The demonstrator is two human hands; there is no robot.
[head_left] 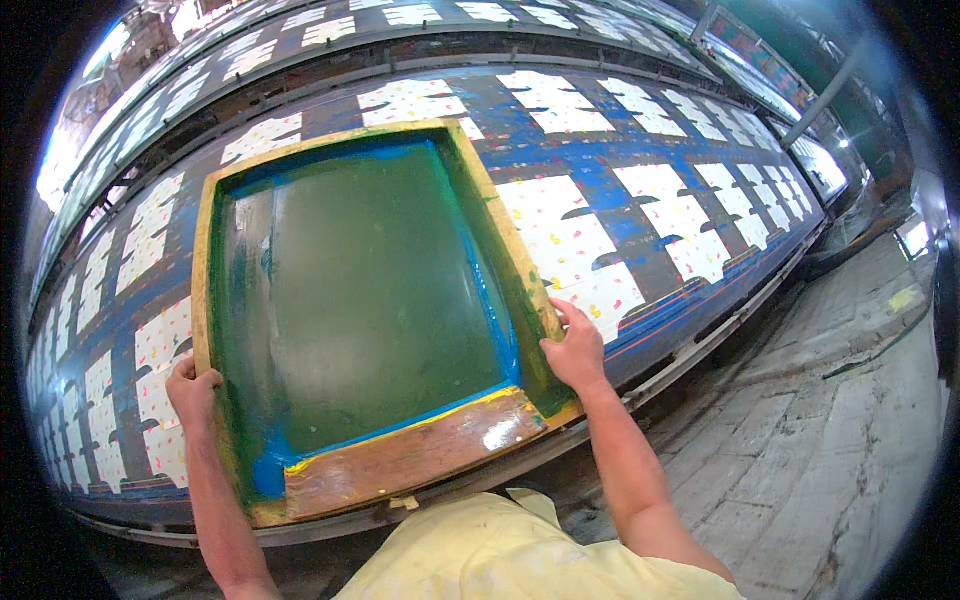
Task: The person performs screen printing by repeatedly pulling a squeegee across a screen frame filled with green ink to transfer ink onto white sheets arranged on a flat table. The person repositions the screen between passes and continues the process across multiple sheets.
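Note:
A large screen printing frame [365, 290] with a wooden border and green mesh lies in front of me over the long table. Blue ink lines the mesh edges and pools in the near left corner. My left hand [193, 390] grips the frame's left side, fingers wrapped round the wood. On the right side, my right hand [573, 347] closes on the frame's edge near its lower corner. A brown wooden squeegee [415, 452] with yellow ink along its upper edge rests inside the frame at the near end. What lies under the frame is hidden.
White cut fabric pieces [570, 240] with small coloured spots lie in rows along the dark, blue-stained printing table [640, 170]. Another table [360, 42] with similar pieces runs behind. A metal rail [700, 345] follows the near edge. Grey paved floor [790, 440] stretches to the right.

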